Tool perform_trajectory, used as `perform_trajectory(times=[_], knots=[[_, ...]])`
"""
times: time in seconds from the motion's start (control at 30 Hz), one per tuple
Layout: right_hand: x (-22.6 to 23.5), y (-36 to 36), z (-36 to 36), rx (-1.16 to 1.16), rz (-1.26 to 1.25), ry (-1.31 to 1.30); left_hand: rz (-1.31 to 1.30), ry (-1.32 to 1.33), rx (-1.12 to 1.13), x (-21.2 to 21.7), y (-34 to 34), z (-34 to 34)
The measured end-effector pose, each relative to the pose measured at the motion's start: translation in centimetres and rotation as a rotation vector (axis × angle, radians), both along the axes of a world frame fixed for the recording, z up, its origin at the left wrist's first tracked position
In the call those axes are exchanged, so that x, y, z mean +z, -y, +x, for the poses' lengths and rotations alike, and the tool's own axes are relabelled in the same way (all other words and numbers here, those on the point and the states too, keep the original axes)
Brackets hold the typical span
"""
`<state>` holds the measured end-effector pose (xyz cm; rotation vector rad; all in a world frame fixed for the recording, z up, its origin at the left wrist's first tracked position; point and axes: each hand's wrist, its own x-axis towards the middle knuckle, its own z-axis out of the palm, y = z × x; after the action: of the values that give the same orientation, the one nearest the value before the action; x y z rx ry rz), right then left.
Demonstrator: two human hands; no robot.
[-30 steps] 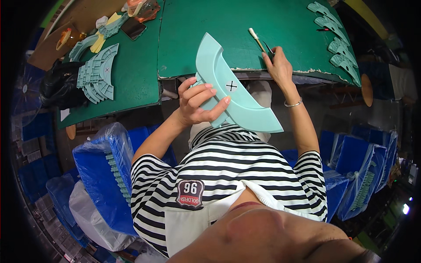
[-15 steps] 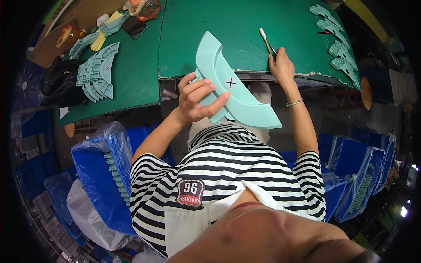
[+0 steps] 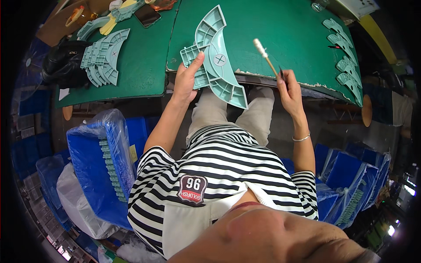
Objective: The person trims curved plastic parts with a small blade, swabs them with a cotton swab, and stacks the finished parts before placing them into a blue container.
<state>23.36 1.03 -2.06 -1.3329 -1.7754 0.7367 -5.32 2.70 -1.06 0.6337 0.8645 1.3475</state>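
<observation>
A curved mint-green plastic part (image 3: 229, 90) is in my left hand (image 3: 186, 82), gripped by its ribbed tab with the thumb on top. Its ribbed side faces up, and a round spot with a black cross marks its middle. My right hand (image 3: 290, 93), to the right over the table's front edge, has its fingers closed round a thin stick with a white, swab-like tip (image 3: 268, 59). The tip points up and left, apart from the part. A slim dark thing (image 3: 281, 73) also shows at these fingers; its kind is unclear.
On the green table (image 3: 245, 26), similar ribbed parts (image 3: 107, 56) lie at left beside a black bag (image 3: 63, 63) and a phone (image 3: 148, 15). Several mint-green pieces (image 3: 346, 65) line the right edge. Plastic-lined blue bins (image 3: 90, 175) stand on both sides of me.
My left hand has turned the part over from its smooth side to its ribbed side, shifting it slightly left. My right hand has lowered a little, and the stick now tilts further left.
</observation>
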Motion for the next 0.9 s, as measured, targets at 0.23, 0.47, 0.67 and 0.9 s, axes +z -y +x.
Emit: perform_trajectory(times=[0.23, 0.47, 0.67, 0.9], knots=[[1.8, 1.9, -1.7, 0.067, 0.015, 0.118, -0.041, 0.042, -0.058, -0.2, 0.1, 0.2], [4.3, 1.6, -3.1, 0.167, 0.147, 0.336, 0.038, -0.237, -0.130, -1.1, -0.3, -0.1], [4.9, 3.1, -1.6, 0.411, 0.171, 0.373, -0.044, -0.212, -0.215, -0.4, -0.9, -1.5], [5.1, 1.8, -1.0, 0.122, 0.027, 0.426, 0.011, -0.321, -0.323, -0.4, -0.3, -0.4]])
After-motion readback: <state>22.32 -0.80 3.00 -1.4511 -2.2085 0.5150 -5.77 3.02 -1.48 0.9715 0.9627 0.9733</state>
